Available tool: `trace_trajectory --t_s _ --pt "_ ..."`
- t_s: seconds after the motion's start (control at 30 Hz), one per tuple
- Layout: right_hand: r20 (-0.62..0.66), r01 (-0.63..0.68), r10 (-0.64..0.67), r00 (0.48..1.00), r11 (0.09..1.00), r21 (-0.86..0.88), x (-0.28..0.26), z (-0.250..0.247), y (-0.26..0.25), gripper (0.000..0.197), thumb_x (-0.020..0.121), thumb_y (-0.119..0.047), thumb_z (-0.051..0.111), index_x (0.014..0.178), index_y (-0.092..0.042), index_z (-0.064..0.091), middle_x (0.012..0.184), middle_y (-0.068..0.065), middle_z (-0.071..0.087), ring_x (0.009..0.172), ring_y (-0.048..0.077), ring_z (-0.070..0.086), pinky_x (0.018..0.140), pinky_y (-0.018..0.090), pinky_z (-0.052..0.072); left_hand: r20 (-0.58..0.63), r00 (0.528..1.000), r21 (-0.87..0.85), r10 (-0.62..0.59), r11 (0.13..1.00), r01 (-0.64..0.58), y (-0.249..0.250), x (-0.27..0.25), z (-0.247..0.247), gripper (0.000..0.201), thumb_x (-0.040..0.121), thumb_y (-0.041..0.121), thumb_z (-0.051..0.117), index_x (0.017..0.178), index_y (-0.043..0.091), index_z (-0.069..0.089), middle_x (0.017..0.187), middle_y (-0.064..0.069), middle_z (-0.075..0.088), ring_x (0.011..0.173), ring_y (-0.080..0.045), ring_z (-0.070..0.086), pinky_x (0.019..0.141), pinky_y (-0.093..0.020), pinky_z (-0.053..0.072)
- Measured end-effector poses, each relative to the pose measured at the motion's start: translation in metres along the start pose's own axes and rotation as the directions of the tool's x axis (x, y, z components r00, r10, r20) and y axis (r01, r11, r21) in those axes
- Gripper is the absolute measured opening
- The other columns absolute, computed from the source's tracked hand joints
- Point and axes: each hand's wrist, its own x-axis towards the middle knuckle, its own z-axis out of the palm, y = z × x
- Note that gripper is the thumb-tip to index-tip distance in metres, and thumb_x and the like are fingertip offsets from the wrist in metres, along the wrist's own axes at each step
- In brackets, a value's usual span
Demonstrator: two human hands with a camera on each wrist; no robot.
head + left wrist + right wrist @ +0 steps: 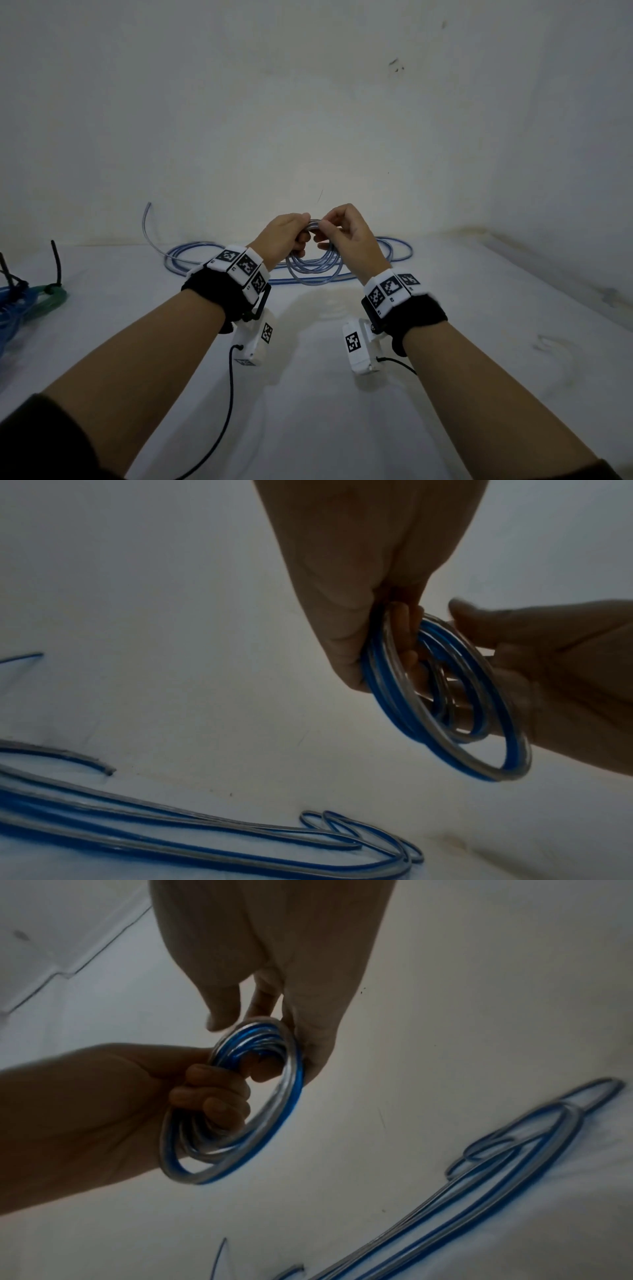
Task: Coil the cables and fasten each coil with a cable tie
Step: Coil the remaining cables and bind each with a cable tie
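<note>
A small coil (313,263) of blue-and-clear cable is held up off the white table (325,394), between the two hands, its loops hanging below them. The left hand (286,238) grips one side of the coil with its fingers curled through the loops and closed round the strands; the right wrist view shows those fingers (219,1096) wrapped over the bundle (236,1104). The right hand (349,236) pinches the top of the coil on the other side, thumb and fingertips closed on the strands, the remaining fingers bent. In the left wrist view the coil (445,696) stands nearly edge-on, the right hand (548,674) touching its far rim and the left hand (359,588) clamping its near one.

Behind the coil, on the table by the wall (308,102), lies the loose cable (219,255) in long flat loops that spread to both sides of the coil; one end (145,219) curves upward well to the coil's left. A thin dark strand (320,197) stands just above the coil; what it is cannot be told.

Far to the left of the coil, at the table edge, sits a blue and green bundle (30,301) with black cable ties (56,263) sticking upward from it. Both wrists carry black straps with white marker blocks (239,265)
</note>
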Motion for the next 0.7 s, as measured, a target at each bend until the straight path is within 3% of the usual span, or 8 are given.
trace_trajectory --t_s 0.2,0.27,0.33,0.4,0.47,0.57,0.63,0.7 --pt "-0.186 0.057 -0.075 0.980 0.994 -0.097 -0.007 -0.033 -0.003 0.020 0.088 -0.003 0.058 0.075 -0.015 0.049 0.067 0.007 0.056 0.058 0.017 0.055 0.062 0.034 0.048 -0.007 0.997 0.105 0.081 0.991 -0.080 0.005 0.009 0.035 0.018 0.099 0.018 0.037 0.088 0.009 0.048 0.063 -0.004 0.050 0.045 -0.009 0.044 0.053 -0.025 0.046" --pt "-0.241 0.035 -0.065 0.968 0.991 -0.128 -0.012 -0.048 -0.004 0.021 0.089 -0.003 0.057 0.075 -0.015 0.047 0.066 0.005 0.054 0.058 0.015 0.052 0.061 0.029 0.046 0.057 0.989 0.149 0.137 0.978 -0.145 0.005 0.012 0.047 0.020 0.100 0.016 0.035 0.088 0.010 0.049 0.065 -0.003 0.052 0.044 -0.006 0.048 0.057 -0.026 0.048" --pt "-0.302 0.007 -0.055 0.952 0.987 -0.158 -0.018 -0.065 -0.005 0.023 0.089 -0.002 0.056 0.074 -0.016 0.046 0.067 0.004 0.052 0.058 0.014 0.050 0.060 0.024 0.044 0.149 0.975 0.240 0.167 0.950 -0.200 0.006 0.014 0.063 0.021 0.101 0.016 0.032 0.092 0.009 0.051 0.067 -0.001 0.055 0.046 -0.003 0.052 0.056 -0.019 0.047" --pt "-0.344 -0.022 -0.044 0.938 0.982 -0.185 -0.024 -0.081 -0.004 0.024 0.088 -0.003 0.057 0.072 -0.018 0.046 0.069 0.004 0.054 0.061 0.015 0.050 0.062 0.027 0.044 0.238 0.954 0.359 0.182 0.896 -0.260 0.008 0.016 0.080 0.025 0.101 0.019 0.032 0.087 0.011 0.051 0.066 0.002 0.056 0.049 0.000 0.054 0.055 -0.014 0.044" --pt "-0.375 -0.050 -0.034 0.926 0.976 -0.213 -0.031 -0.099 -0.005 0.025 0.087 -0.004 0.058 0.071 -0.020 0.046 0.070 0.004 0.055 0.061 0.015 0.050 0.065 0.031 0.043 0.298 0.936 0.431 0.187 0.849 -0.306 0.011 0.019 0.099 0.033 0.101 0.023 0.031 0.078 0.011 0.051 0.064 0.001 0.057 0.054 -0.007 0.056 0.060 -0.019 0.043" --pt "-0.390 -0.091 -0.012 0.921 0.966 -0.243 -0.045 -0.127 -0.012 0.026 0.086 -0.004 0.059 0.070 -0.020 0.047 0.068 0.001 0.054 0.060 0.014 0.049 0.065 0.030 0.042 0.302 0.948 0.299 0.102 0.934 -0.196 0.013 0.026 0.129 0.044 0.102 0.026 0.028 0.083 0.001 0.058 0.062 -0.005 0.055 0.053 -0.017 0.057 0.061 -0.028 0.046" --pt "-0.406 -0.111 0.000 0.914 0.962 -0.249 -0.053 -0.146 -0.016 0.025 0.086 -0.004 0.060 0.070 -0.019 0.047 0.066 0.001 0.054 0.058 0.014 0.048 0.063 0.028 0.041 0.316 0.949 0.173 0.026 0.981 -0.084 0.016 0.028 0.152 0.044 0.102 0.025 0.028 0.078 0.005 0.058 0.061 -0.005 0.051 0.046 -0.014 0.057 0.056 -0.025 0.048" --pt "-0.432 -0.130 0.018 0.902 0.965 -0.230 -0.063 -0.166 -0.019 0.023 0.087 -0.003 0.060 0.071 -0.016 0.049 0.067 0.003 0.054 0.056 0.013 0.049 0.060 0.026 0.041 0.365 0.930 0.125 -0.031 0.992 -0.016 0.018 0.027 0.176 0.041 0.102 0.025 0.028 0.074 0.009 0.053 0.061 -0.004 0.047 0.046 -0.015 0.054 0.061 -0.029 0.049"
